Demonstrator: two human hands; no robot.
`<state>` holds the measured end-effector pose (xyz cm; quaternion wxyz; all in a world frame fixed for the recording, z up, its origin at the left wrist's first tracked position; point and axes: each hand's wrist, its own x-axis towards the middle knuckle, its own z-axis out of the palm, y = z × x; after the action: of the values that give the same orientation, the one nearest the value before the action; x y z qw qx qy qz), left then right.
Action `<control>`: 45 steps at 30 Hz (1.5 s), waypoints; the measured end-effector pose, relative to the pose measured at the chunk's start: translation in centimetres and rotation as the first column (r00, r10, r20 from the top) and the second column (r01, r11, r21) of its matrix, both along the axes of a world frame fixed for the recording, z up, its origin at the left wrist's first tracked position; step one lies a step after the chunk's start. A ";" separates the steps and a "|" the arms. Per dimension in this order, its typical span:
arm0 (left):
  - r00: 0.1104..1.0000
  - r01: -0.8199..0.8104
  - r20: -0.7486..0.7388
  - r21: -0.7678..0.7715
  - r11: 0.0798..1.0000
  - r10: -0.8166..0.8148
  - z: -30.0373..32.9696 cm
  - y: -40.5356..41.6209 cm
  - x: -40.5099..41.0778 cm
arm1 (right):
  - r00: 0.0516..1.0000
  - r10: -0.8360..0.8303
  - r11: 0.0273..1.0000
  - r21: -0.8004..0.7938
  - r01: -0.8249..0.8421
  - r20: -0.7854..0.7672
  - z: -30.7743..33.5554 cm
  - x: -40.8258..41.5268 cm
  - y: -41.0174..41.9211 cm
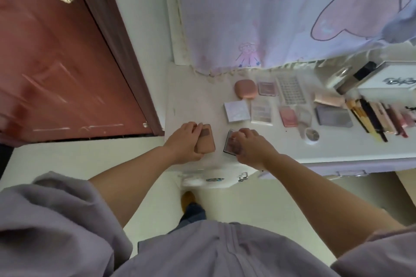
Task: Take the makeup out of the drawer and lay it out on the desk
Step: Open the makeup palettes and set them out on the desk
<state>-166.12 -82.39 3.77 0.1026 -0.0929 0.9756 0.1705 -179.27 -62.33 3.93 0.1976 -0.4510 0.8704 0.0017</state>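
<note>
My left hand [183, 139] grips a tan-pink compact case [206, 141] at the near left part of the white desk [193, 105]. Beside it, my right hand [249, 144] holds a dark-edged clear palette [230, 144], its fingers curled over the top. Several makeup items lie in rows farther back: a pink rounded compact [245, 89], a white square palette [236, 110], a clear case [261, 111], a pink blush [288, 116], a grey palette [334, 116] and a row of pens and sticks [380, 117]. The drawer front [242, 176] shows just under the desk edge.
A red-brown door [56, 63] stands at the left. A pale printed curtain [281, 11] hangs over the back of the desk. A white box [389, 78] and bottles sit at the far right. My foot [191, 207] is on the cream floor below.
</note>
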 end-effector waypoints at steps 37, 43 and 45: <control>0.826 -0.165 0.482 0.702 -0.693 0.291 5.4 -1.7 -7.1 | 0.877 0.252 0.889 -0.456 -0.043 0.410 9.7 -8.3 -10.6; 0.871 -0.170 0.449 0.653 -0.738 0.197 4.7 -1.4 -5.6 | 0.312 0.101 0.889 -0.227 0.397 0.945 10.7 -12.9 -11.9; 0.858 -0.133 0.462 0.623 -0.771 0.226 4.6 -1.5 -5.8 | 0.292 0.052 0.875 -0.184 0.448 0.955 9.5 -13.1 -12.5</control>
<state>-171.88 -83.85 8.35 0.0480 -0.1935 0.1532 0.9679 -192.33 -74.80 13.41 0.5622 -0.2815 0.6172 -0.4730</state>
